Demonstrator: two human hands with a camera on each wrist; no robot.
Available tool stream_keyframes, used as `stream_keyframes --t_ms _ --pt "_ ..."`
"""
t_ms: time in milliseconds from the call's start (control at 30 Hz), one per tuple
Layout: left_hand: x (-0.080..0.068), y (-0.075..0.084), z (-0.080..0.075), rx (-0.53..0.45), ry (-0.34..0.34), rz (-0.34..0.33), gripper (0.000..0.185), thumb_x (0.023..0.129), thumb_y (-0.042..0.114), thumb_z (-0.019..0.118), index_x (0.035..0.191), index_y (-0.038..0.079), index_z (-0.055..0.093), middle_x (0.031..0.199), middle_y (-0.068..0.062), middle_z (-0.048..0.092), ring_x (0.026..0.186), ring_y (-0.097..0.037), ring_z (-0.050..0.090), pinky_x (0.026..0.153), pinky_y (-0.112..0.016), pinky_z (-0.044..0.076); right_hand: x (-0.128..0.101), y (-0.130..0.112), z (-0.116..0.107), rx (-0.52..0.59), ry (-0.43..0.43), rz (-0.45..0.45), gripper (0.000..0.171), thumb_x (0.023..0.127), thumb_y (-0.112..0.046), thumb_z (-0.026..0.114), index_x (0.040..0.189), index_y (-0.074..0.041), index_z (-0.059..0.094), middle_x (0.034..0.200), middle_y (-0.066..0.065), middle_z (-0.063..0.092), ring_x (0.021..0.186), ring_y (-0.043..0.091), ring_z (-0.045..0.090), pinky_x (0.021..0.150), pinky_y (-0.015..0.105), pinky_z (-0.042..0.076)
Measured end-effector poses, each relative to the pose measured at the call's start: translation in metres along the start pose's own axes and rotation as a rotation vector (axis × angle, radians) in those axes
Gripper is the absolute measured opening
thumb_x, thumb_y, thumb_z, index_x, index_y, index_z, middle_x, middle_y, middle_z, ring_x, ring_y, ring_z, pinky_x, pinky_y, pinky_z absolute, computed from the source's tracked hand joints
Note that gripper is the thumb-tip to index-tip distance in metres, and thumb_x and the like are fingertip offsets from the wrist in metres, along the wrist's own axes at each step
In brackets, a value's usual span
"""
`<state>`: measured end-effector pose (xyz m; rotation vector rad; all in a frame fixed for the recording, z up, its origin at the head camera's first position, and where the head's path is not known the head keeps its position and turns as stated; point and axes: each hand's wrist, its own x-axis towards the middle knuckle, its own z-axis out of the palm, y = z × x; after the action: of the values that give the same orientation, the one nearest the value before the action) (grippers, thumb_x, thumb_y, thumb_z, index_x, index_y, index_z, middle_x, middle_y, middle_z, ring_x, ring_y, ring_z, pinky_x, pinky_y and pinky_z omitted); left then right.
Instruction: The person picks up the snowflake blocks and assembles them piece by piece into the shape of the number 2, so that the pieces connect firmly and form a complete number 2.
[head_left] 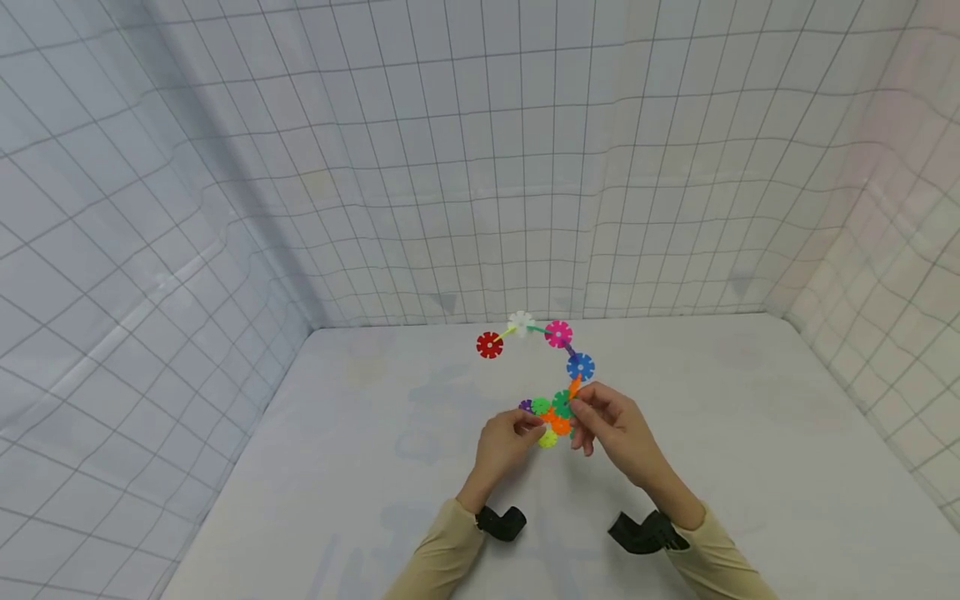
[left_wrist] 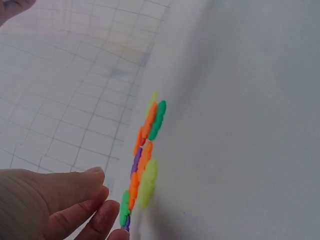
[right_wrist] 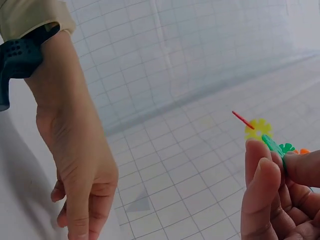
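A pale grey tabletop [head_left: 750,467] runs from the near edge to the far wall. White sheeting printed with a thin dark grid [head_left: 450,167] hangs on the left, far and right sides, rippled and creased, meeting at a shadowed far-left corner [head_left: 300,308]. The light is soft and even, faintly pinkish on the right.

A test booth for filming is shown: a white bench [head_left: 337,467] is closed in by hung white sheets [head_left: 225,167] marked with grey squares, and small cameras are strapped to both wrists.
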<state>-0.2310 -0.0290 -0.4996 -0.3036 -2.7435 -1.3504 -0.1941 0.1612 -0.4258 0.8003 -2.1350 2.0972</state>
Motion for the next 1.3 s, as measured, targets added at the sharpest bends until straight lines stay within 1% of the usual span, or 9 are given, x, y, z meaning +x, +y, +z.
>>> stream_keyframes --t_ms 133,267,367,500,600,767,1000,1133,1300 --pt "0.001 -0.009 0.006 0.087 -0.012 -0.001 0.018 0.081 0.026 0.075 0.091 0.011 0.071 0.081 0.007 0.064 0.07 -0.01 0.054 0.063 -0.026 0.045 0.0 0.0 -0.001 0.04 0.017 0.033 0.015 0.098 -0.008 0.053 0.096 0.008 0.053 0.078 0.019 0.059 0.055 0.023 0.058 0.049 0.029 0.05" --pt "0.002 -0.012 0.009 0.135 -0.002 0.031 0.024 0.078 0.029 0.079 0.09 0.011 0.069 0.082 0.004 0.064 0.071 -0.012 0.054 0.064 -0.027 0.045 0.0 0.002 -0.004 0.05 0.036 0.041 0.015 0.096 -0.005 0.055 0.098 0.01 0.051 0.082 0.01 0.063 0.056 0.025 0.059 0.049 0.027 0.05" --pt "0.004 -0.012 0.011 0.178 0.007 0.037 0.03 0.075 0.035 0.081 0.089 0.012 0.068 0.081 0.003 0.061 0.073 -0.013 0.054 0.065 -0.027 0.045 0.002 0.006 -0.006 0.028 0.055 0.046 0.015 0.096 -0.003 0.055 0.098 0.011 0.051 0.081 0.007 0.063 0.057 0.02 0.06 0.049 0.026 0.05" --pt "0.004 -0.011 0.014 0.241 0.012 0.032 0.032 0.073 0.04 0.081 0.087 0.014 0.067 0.078 0.006 0.054 0.073 -0.012 0.051 0.062 -0.026 0.043 0.003 0.011 -0.011 -0.017 0.081 0.085 0.018 0.097 -0.006 0.054 0.101 0.011 0.051 0.082 0.013 0.062 0.058 0.016 0.06 0.05 0.026 0.05" --pt "0.003 -0.01 0.016 0.263 0.017 0.029 0.029 0.074 0.04 0.08 0.085 0.016 0.068 0.077 0.007 0.05 0.072 -0.012 0.048 0.06 -0.026 0.04 0.004 0.015 -0.015 -0.054 0.099 0.123 0.019 0.098 -0.01 0.054 0.103 0.009 0.051 0.084 0.021 0.06 0.058 0.019 0.06 0.05 0.027 0.05" --pt "0.002 -0.009 0.017 0.26 0.023 0.02 0.024 0.076 0.037 0.079 0.083 0.017 0.067 0.076 0.007 0.048 0.072 -0.012 0.045 0.059 -0.026 0.038 0.006 0.019 -0.02 -0.096 0.131 0.178 0.019 0.098 -0.013 0.053 0.104 0.005 0.051 0.084 0.023 0.058 0.057 0.023 0.059 0.051 0.028 0.05" --pt "0.004 -0.012 0.016 0.233 0.008 0.012 0.022 0.076 0.033 0.08 0.082 0.017 0.067 0.076 0.008 0.05 0.072 -0.012 0.046 0.06 -0.025 0.038 0.008 0.021 -0.021 -0.107 0.155 0.223 0.018 0.098 -0.014 0.053 0.105 0.002 0.051 0.086 0.032 0.053 0.057 0.02 0.058 0.05 0.029 0.05" --pt "0.005 -0.015 0.011 0.174 -0.044 0.021 0.021 0.075 0.029 0.081 0.081 0.017 0.066 0.074 0.01 0.056 0.07 -0.01 0.049 0.061 -0.025 0.04 0.008 0.019 -0.02 -0.109 0.158 0.232 0.017 0.099 -0.014 0.053 0.105 0.002 0.051 0.085 0.027 0.054 0.058 0.021 0.059 0.051 0.03 0.05" --pt "0.005 -0.017 -0.001 0.102 -0.14 0.011 0.023 0.075 0.027 0.081 0.081 0.015 0.062 0.07 0.01 0.056 0.063 -0.008 0.05 0.06 -0.026 0.04 0.008 0.015 -0.019 -0.103 0.164 0.223 0.017 0.098 -0.014 0.053 0.104 0.002 0.051 0.084 0.028 0.054 0.058 0.023 0.059 0.051 0.029 0.05"
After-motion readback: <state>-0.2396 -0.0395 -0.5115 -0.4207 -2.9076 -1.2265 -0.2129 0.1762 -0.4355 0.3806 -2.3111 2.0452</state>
